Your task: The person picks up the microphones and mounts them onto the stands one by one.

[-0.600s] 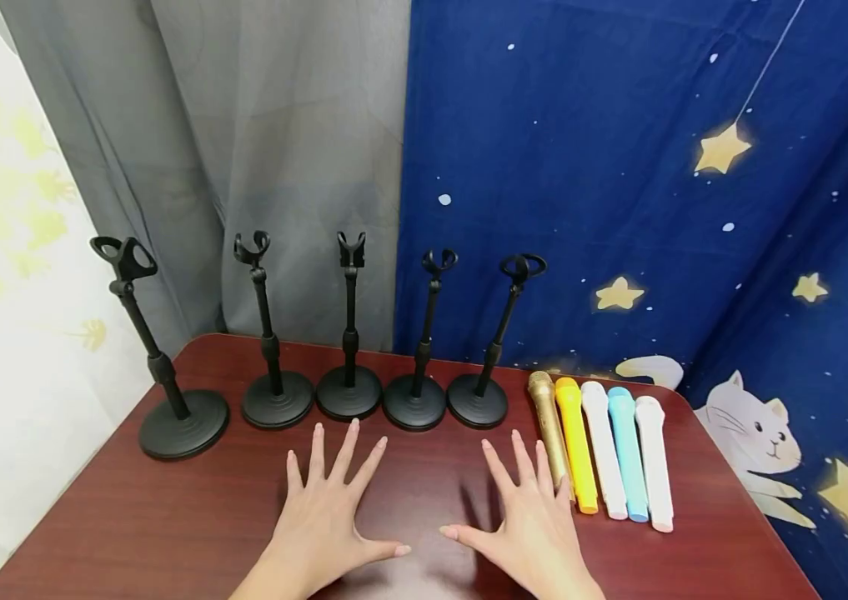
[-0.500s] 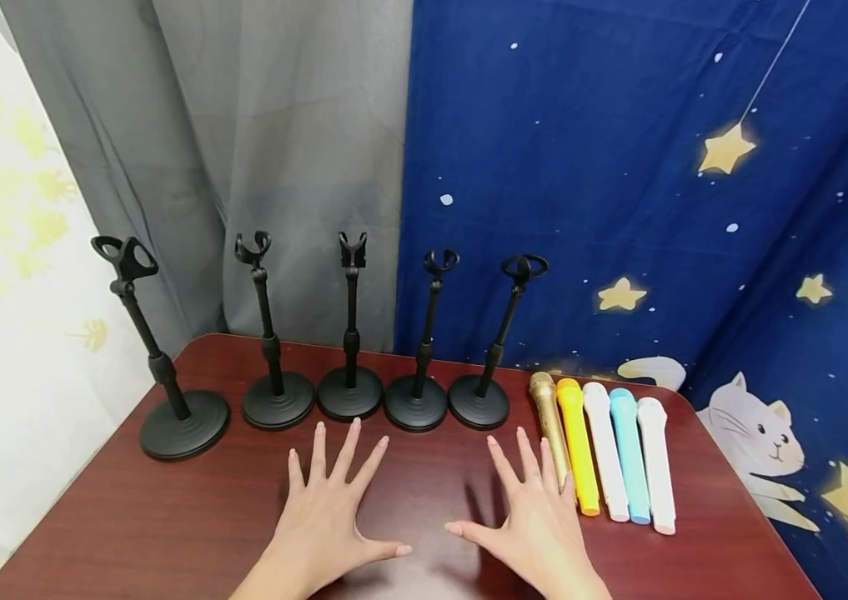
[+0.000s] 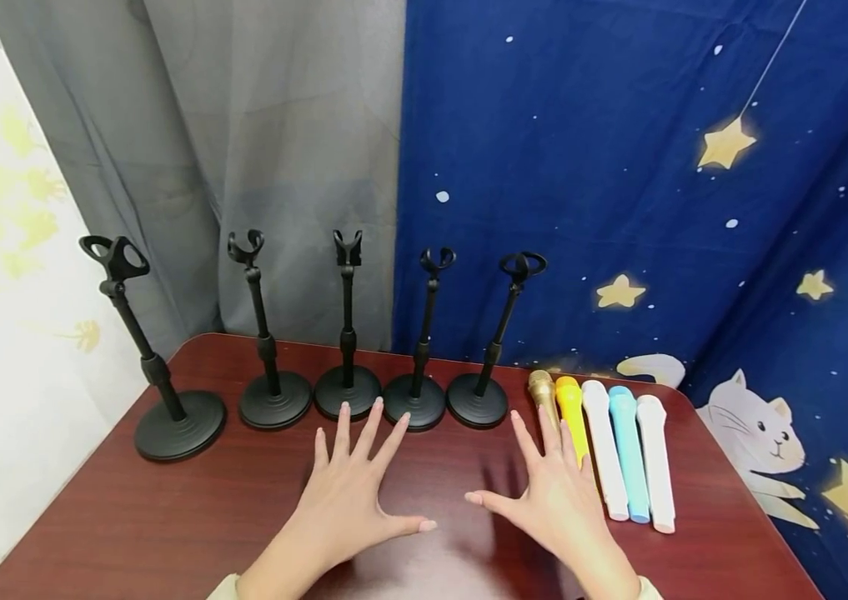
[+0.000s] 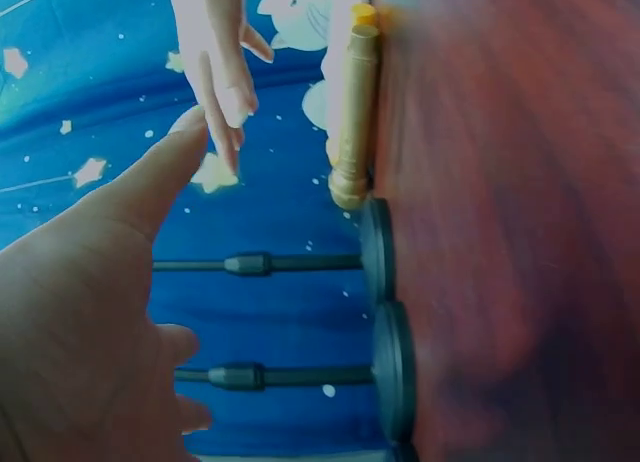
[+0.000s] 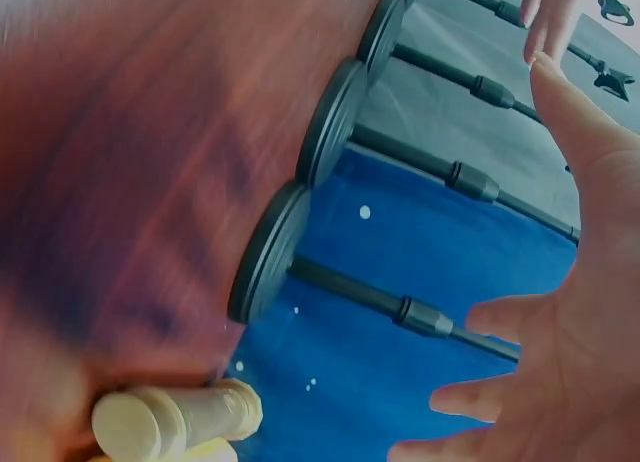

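- Currently, the left hand (image 3: 352, 504) is hovering over the desk (image 3: 131, 517), left of the gold mic (image 3: 541, 387) and nearer the person, its fingers fanning out straight and apart.
- The right hand (image 3: 562, 504) is hovering just on the person's side of the gold mic, its fingers also spreading wide; in the head view it is covering that mic's lower part.
- The gold mic itself is lying on the desk, its head pointing away from the person.
- Rightward from the gold mic, four more are lying alongside: the yellow mic (image 3: 570, 404) next to it, then the inner white mic (image 3: 605, 450), the blue mic (image 3: 629, 450) and, farthest off, the outer white mic (image 3: 656, 462).
- Leftward from the gold mic, five black stands are rising: the first stand (image 3: 493, 354) near it, then the second stand (image 3: 421, 358), the third stand (image 3: 348, 342), the fourth stand (image 3: 268, 348) and, well apart, the fifth stand (image 3: 156, 371).
- A blue curtain (image 3: 566, 167) is hanging behind the gold mic, and a grey curtain (image 3: 311, 150) is hanging farther to its left.
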### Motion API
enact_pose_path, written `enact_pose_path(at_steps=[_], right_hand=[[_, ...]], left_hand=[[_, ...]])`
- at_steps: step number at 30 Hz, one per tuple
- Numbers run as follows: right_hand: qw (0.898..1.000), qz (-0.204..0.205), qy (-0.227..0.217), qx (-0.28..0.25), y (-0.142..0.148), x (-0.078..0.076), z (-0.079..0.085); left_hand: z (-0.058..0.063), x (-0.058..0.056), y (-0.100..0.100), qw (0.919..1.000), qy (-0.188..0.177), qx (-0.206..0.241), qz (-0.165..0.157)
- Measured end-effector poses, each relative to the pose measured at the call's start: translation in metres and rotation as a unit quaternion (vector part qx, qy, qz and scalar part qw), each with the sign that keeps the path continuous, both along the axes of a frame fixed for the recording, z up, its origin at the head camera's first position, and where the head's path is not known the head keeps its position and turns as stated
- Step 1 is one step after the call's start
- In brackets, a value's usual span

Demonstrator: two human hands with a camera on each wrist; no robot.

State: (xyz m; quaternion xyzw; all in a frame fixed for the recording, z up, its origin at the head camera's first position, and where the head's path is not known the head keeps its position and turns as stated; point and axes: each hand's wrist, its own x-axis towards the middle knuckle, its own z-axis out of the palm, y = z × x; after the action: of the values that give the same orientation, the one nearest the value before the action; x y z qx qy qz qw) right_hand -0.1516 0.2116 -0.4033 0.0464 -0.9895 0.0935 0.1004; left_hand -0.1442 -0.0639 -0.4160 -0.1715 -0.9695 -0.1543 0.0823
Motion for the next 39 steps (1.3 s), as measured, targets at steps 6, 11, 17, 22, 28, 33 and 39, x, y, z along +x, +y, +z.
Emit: enact_pose_path(at_steps=[6, 11, 17, 22, 28, 33, 39], right_hand=[[1.0, -0.008, -0.016, 0.01, 0.012, -0.008, 0.01], [0.999, -0.016, -0.052, 0.001, 0.018, -0.013, 0.02], [0.997, -0.01, -0.072, 0.006, 0.022, -0.023, 0.029], [0.997, 0.008, -0.069, 0.014, 0.028, -0.03, 0.031], [0.997, 0.017, -0.075, 0.004, 0.034, -0.044, 0.028], [0.997, 0.003, -0.081, 0.003, 0.035, -0.054, 0.021], [0.996, -0.027, -0.082, 0.017, 0.034, -0.064, 0.013]], left_hand=[[0.019, -0.017, 0.014, 0.9942, -0.058, 0.078, -0.046], [0.037, -0.034, 0.026, 0.9894, -0.071, 0.108, -0.067], [0.055, -0.058, 0.041, 0.9789, -0.09, 0.163, -0.084], [0.063, -0.079, 0.063, 0.9666, -0.109, 0.218, -0.081], [0.065, -0.103, 0.088, 0.9577, -0.101, 0.26, -0.072], [0.065, -0.114, 0.104, 0.961, -0.086, 0.254, -0.067], [0.066, -0.124, 0.121, 0.9692, -0.057, 0.232, -0.06]])
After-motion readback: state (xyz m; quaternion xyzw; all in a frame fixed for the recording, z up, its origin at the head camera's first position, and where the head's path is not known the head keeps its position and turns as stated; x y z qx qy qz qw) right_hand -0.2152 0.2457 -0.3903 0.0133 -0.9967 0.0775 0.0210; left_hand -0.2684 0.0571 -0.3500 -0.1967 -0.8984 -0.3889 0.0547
